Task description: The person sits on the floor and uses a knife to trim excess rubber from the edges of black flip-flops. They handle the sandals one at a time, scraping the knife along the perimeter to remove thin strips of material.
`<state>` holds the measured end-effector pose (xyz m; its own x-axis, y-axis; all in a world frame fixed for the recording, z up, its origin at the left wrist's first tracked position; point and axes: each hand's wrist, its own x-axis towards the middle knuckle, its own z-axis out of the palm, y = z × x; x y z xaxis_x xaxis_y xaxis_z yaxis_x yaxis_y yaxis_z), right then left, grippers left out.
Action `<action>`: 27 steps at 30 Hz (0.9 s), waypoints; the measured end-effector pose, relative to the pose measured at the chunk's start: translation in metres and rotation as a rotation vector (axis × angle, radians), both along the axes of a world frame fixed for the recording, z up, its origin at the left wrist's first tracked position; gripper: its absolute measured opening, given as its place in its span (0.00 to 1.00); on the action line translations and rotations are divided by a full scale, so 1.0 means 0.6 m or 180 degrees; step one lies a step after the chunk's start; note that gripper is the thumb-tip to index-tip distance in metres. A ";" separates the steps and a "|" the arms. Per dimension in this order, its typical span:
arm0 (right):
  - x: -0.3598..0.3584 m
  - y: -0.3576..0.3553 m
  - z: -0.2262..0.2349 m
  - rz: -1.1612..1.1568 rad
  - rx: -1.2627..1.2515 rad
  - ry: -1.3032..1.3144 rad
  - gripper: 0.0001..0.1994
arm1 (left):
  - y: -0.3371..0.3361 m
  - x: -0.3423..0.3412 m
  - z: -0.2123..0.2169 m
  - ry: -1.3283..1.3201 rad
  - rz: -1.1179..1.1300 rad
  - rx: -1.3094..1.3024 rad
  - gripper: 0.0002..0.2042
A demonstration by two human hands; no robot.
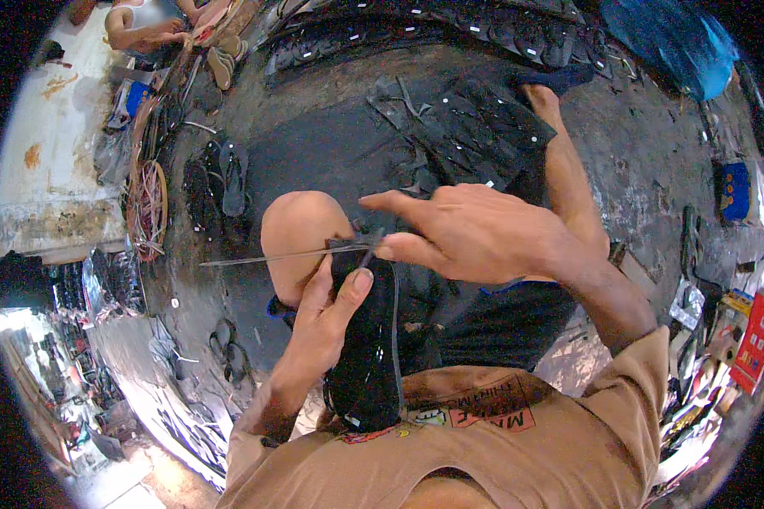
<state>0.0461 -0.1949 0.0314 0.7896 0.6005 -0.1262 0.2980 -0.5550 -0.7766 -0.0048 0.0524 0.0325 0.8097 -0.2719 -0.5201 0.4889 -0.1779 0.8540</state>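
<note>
A long black glossy piece, like a sandal with a pale edge line [363, 373], lies between my chest and my knees. My left hand [323, 318] grips its far end, thumb on top and fingers at its side. A small dark strap-like piece [367, 240] sticks up there. A thin grey strip [263, 259] crosses that end and stretches left past my bent knee. My right hand [484, 233] is at the strip's right end, its thumb against it and its index finger stretched out to the left. Its other fingers are mostly hidden.
Black rubber straps and scraps [450, 127] lie on a dark mat ahead. Rows of black footwear [416, 30] line the back. A dark sandal [233, 178] and a basket of strips [148, 208] are at left. Another person [148, 25] works at far left; blue plastic [679, 42] is far right.
</note>
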 end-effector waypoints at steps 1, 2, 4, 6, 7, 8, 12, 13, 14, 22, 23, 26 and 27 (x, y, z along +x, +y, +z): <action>-0.003 0.001 -0.002 0.0037 0.0086 -0.0225 0.27 | -0.003 0.000 0.005 0.0124 -0.0018 0.0044 0.26; -0.009 -0.006 0.003 0.0179 0.0240 -0.0068 0.27 | -0.005 0.006 0.017 0.0205 -0.0030 0.0081 0.25; -0.049 -0.015 -0.009 -0.0205 0.1248 -0.0009 0.27 | 0.010 0.024 0.027 0.0268 -0.0346 0.0033 0.26; -0.090 -0.008 -0.019 -0.0898 0.1873 0.0024 0.25 | 0.029 0.049 0.025 0.0161 -0.1017 -0.0201 0.33; -0.109 -0.003 -0.024 -0.1207 0.2204 0.0038 0.25 | 0.010 0.039 0.016 0.0098 -0.0827 -0.0833 0.37; -0.125 0.006 -0.034 -0.1719 0.2467 0.0227 0.25 | -0.021 0.032 0.002 0.0040 -0.0710 -0.1507 0.41; -0.155 0.052 -0.067 -0.2837 0.3127 -0.0106 0.26 | -0.051 -0.003 -0.083 0.0435 -0.0010 -0.2643 0.39; -0.156 0.053 -0.064 -0.2939 0.3066 -0.0308 0.26 | -0.048 -0.007 -0.100 0.0714 0.0178 -0.2535 0.34; -0.157 0.054 -0.068 -0.3064 0.2979 -0.0511 0.26 | -0.063 -0.017 -0.091 0.0341 0.0083 -0.2808 0.32; -0.164 0.050 -0.092 -0.2874 0.2331 -0.1240 0.25 | -0.157 0.059 -0.006 0.0186 0.1167 -0.2830 0.17; -0.163 0.054 -0.094 -0.2951 0.2593 -0.1010 0.25 | -0.167 0.069 -0.015 0.0117 0.1216 -0.2474 0.15; -0.178 0.047 -0.080 -0.3052 0.2213 -0.0550 0.21 | -0.154 0.054 -0.052 -0.0017 0.1424 -0.2324 0.12; -0.194 0.044 -0.081 -0.3071 0.1923 -0.0333 0.20 | -0.146 0.050 -0.062 0.0011 0.1510 -0.2349 0.11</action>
<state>-0.0701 -0.1683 -0.0174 0.9443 -0.3216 0.0706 0.0292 -0.1318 -0.9908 0.0251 -0.0355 -0.0044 0.9214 -0.1749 -0.3470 0.3739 0.6421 0.6693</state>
